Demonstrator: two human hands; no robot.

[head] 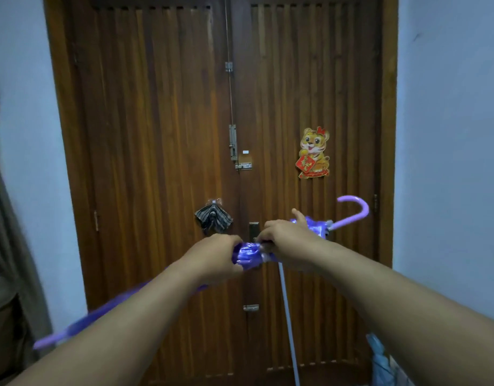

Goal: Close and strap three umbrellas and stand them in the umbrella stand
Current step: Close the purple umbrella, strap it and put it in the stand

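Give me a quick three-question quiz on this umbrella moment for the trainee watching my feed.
1. True or false: both the left hand and the right hand grip the purple umbrella.
2. Which way does the umbrella's hooked handle point from the hands? A) up and to the right B) down and to the left C) straight at the camera
3. Fill in: the tiger sticker is on the ____ leaf of the wooden door.

Key: 1 true; 2 A; 3 right.
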